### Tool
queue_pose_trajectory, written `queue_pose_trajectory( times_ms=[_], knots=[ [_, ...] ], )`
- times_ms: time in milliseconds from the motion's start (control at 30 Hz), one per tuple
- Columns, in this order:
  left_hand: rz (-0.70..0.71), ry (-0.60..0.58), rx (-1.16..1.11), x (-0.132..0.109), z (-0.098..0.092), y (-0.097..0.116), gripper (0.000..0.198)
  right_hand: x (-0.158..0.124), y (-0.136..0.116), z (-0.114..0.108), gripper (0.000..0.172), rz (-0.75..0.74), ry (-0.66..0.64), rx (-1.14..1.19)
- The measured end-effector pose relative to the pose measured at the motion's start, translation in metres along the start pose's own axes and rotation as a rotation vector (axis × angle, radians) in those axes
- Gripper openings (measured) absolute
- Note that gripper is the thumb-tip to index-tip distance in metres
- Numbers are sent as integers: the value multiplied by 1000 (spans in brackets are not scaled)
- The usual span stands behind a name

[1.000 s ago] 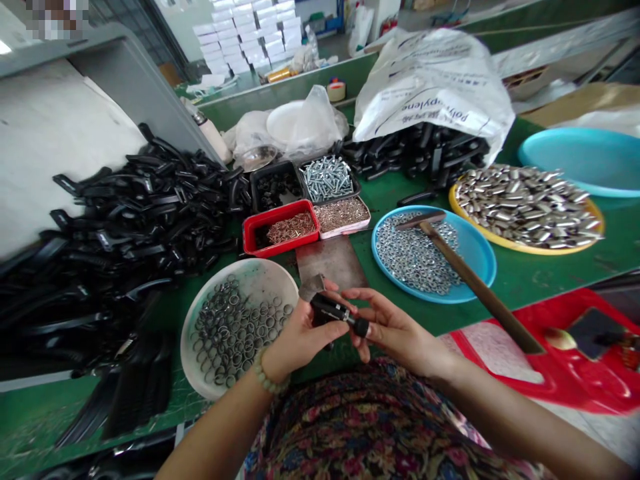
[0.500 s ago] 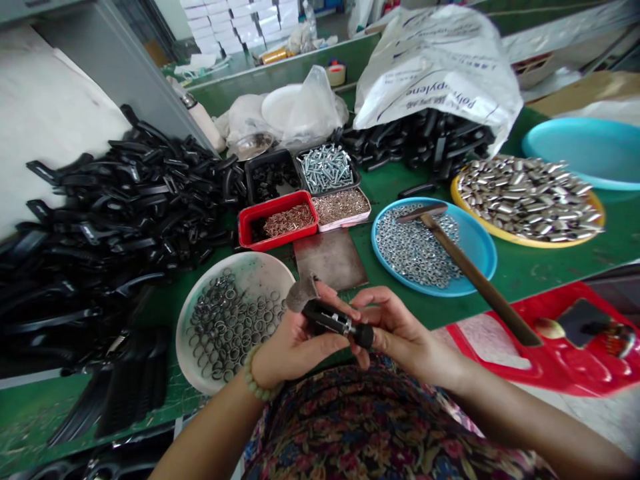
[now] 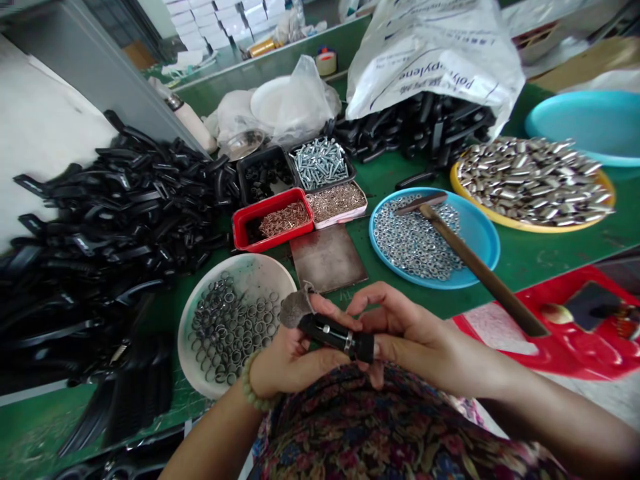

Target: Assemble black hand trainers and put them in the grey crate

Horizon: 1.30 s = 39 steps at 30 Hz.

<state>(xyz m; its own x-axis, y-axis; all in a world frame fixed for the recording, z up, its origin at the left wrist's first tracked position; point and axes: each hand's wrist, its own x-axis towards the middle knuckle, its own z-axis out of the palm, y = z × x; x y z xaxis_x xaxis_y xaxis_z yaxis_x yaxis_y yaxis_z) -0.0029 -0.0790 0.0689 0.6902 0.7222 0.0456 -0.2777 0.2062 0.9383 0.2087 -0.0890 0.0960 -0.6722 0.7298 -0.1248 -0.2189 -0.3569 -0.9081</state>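
Note:
In front of my lap, a black plastic handle [image 3: 324, 329] lies across my fingers, with a thin metal ring near its right end. My left hand [image 3: 286, 365], a bead bracelet at the wrist, is closed round its body. A scrap of grey cloth [image 3: 298, 305] covers part of the left fingers. The thumb and fingers of my right hand [image 3: 417, 337] pinch the handle's blunt black end. Just left of my hands stands a white bowl [image 3: 187, 333] of loose metal rings [image 3: 240, 327]. A flat metal plate [image 3: 329, 259] lies beyond them.
A hammer [image 3: 475, 263] rests across a blue tray [image 3: 493, 243] of small metal parts. Behind are a red bin [image 3: 237, 230], screws [image 3: 320, 163] and a yellow tray [image 3: 530, 225] of metal sleeves. Black handles [image 3: 115, 207] are heaped at left, others under a white sack [image 3: 430, 53].
The view has shifted slightly. The handle has turned a little in my grip, and its end and my right hand sit slightly lower. Both hands keep hold of it.

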Motion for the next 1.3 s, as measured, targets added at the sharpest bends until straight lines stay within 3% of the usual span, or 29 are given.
queue_pose_trajectory(
  times_ms=[167, 233, 333, 433, 500, 567, 633, 700, 800, 900, 1033, 1200, 1300],
  knots=[
    [-62, -9, 19, 4, 4, 1, 29, 8, 22, 1, 23, -142, 28, 118],
    [-62, 65, 121, 6, 7, -1, 35, 10, 27, 2, 29, -156, 79, 125],
    [-52, 281, 357, 11, 3, -3, 59, 13, 24, -4, 25, -105, 191, -5],
    [-111, 336, 601, 22, -15, 0, 54, 35, 4, -29, 17, -58, 101, -294],
    [-110, 297, 876, 35, -33, 0, 48, 72, -16, -52, 21, -115, 71, -628],
    [-70, 205, 1217, 53, -49, -6, 49, 126, -32, -71, 19, -253, 231, -1140],
    [-51, 46, 1509, 71, -62, -17, 53, 184, -39, -80, 22, -207, 161, -1653],
    [-23, -40, 1704, 84, -69, -31, 56, 230, -37, -81, 16, -165, 98, -1780],
    [52, -9, 1801, 83, -76, -46, 57, 266, -26, -81, 9, -137, 42, -1845],
    [79, 55, 1762, 70, -77, -49, 49, 270, -21, -85, 8, -156, 23, -1860],
    [16, 219, 1691, 60, -71, -45, 34, 255, -31, -89, 20, -195, 118, -1807],
    [-75, 369, 1561, 66, -66, -42, 53, 194, -29, -96, 25, -190, 272, -1556],
    [-84, 384, 1532, 68, -65, -42, 62, 150, -11, -104, 16, -160, 220, -1293]
  ],
)
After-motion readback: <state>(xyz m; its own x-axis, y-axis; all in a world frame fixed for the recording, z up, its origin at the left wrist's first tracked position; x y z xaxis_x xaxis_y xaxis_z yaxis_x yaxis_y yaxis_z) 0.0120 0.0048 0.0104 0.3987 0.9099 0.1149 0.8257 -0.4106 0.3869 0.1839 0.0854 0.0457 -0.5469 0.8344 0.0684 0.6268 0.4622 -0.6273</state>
